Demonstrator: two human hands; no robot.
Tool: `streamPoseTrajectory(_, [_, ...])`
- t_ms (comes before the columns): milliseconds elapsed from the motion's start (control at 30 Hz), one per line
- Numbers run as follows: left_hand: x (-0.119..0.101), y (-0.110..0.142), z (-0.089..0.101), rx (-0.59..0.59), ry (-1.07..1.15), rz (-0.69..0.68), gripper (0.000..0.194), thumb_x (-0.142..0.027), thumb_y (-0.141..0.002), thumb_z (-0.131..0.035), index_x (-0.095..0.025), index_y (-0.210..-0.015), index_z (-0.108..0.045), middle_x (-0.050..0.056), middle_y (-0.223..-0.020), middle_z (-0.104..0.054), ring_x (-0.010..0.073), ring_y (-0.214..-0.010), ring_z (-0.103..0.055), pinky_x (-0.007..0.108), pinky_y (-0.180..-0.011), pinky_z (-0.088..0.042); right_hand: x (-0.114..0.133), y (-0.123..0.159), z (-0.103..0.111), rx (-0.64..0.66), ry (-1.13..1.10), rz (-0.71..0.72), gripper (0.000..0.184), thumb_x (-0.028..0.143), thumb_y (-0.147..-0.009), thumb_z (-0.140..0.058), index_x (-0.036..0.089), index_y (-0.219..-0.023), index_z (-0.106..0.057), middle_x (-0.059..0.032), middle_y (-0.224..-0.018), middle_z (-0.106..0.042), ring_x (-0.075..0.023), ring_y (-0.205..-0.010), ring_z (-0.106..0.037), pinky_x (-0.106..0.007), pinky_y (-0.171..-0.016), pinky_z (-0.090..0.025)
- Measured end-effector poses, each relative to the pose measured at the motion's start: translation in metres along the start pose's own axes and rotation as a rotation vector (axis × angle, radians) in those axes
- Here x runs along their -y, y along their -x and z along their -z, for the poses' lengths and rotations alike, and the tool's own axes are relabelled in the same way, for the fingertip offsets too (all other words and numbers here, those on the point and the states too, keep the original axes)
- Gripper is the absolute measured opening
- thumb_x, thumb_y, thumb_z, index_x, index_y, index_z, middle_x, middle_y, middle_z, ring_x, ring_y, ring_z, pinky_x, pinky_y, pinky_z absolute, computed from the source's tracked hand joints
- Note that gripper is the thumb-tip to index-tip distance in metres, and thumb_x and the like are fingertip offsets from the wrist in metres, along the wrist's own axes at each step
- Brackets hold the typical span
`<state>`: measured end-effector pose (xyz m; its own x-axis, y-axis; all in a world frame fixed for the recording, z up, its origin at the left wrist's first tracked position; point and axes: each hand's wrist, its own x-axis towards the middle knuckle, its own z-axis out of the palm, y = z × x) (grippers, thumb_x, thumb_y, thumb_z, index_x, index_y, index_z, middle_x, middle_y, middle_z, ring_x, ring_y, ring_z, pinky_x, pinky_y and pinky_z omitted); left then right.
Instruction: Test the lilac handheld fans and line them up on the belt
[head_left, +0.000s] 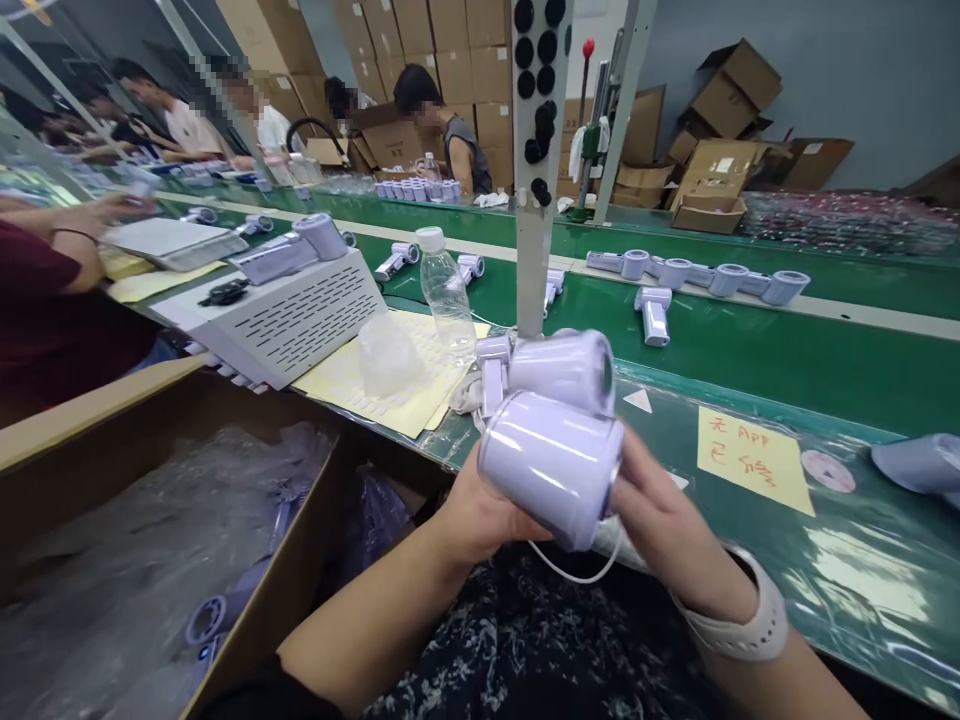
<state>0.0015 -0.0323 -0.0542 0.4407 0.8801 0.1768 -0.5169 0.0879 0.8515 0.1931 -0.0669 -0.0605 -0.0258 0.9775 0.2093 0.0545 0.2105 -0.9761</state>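
I hold a lavender handheld device (551,465) with a round barrel in front of my chest. My left hand (480,515) grips it from below on the left side. My right hand (660,520), with a white wristband, closes on its right end. A thin white cord (570,573) loops beneath it. A second lavender device (562,370) lies on the bench edge just behind the one I hold.
Green conveyor belt (750,345) carries several lavender devices (652,315). A clear bottle (444,290), a white machine (292,315), yellow sheets and a yellow note (750,460) sit nearby. A cardboard box with plastic bags (150,540) stands at left. Other people work at left and behind.
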Motion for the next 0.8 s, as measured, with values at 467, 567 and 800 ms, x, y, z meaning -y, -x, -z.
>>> streamPoseTrajectory(467, [0.01,-0.01,0.002,-0.206,0.027,0.166,0.047,-0.062,-0.078,-0.079,-0.016,-0.087,-0.075,0.005,-0.083,-0.071,0.0169,-0.075,-0.067,0.031,-0.076,-0.059,-0.002,0.024,0.012,-0.168,-0.195,-0.254,0.047,0.039,-0.084,-0.081,0.025,-0.123,-0.059,-0.0035,-0.103,-0.066,-0.0187,-0.077,-0.063,-0.037,-0.074,-0.054])
streamPoseTrajectory(567, [0.011,-0.007,-0.005,-0.142,0.089,0.26,0.051,-0.064,-0.078,-0.078,-0.015,-0.089,-0.072,0.004,-0.085,-0.068,0.0161,-0.073,-0.067,0.029,-0.071,-0.058,0.001,0.027,0.01,-0.136,-0.394,-0.25,0.039,0.042,-0.087,-0.076,0.024,-0.118,-0.06,-0.0036,-0.102,-0.066,-0.0153,-0.072,-0.061,-0.033,-0.069,-0.053])
streamPoseTrajectory(800, [0.015,0.005,-0.007,0.082,0.095,0.186,0.047,-0.026,-0.08,-0.084,-0.024,-0.12,-0.06,0.0,-0.096,-0.062,0.0134,-0.08,-0.067,0.028,-0.074,-0.058,0.0,0.034,0.009,-0.07,-0.538,-0.233,0.033,0.04,-0.088,-0.079,0.023,-0.112,-0.066,-0.0048,-0.101,-0.069,-0.0151,-0.075,-0.064,-0.03,-0.071,-0.055])
